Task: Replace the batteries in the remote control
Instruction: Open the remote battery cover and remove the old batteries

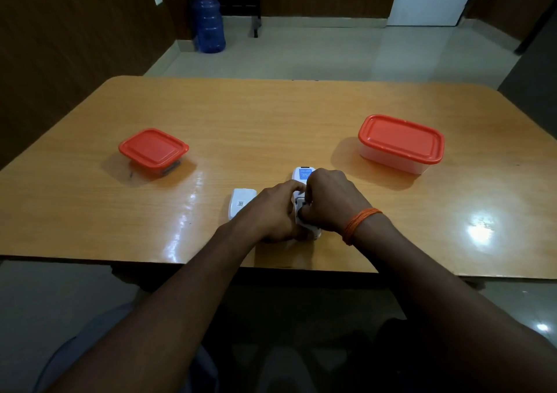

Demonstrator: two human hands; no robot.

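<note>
A white remote control (302, 175) lies face down near the table's front edge, with a blue label on its far end. My left hand (271, 211) grips its left side and holds it steady. My right hand (330, 199) is curled over the open battery compartment (300, 203), fingertips pressed into it; whether a battery is between them is hidden. The white battery cover (239, 201), with a small printed code, rests on the table just left of my left hand.
A small red-lidded container (153, 149) stands at the left of the wooden table (271, 121), and a larger red-lidded clear container (401, 141) stands at the right. A blue water jug (208, 25) is on the floor beyond.
</note>
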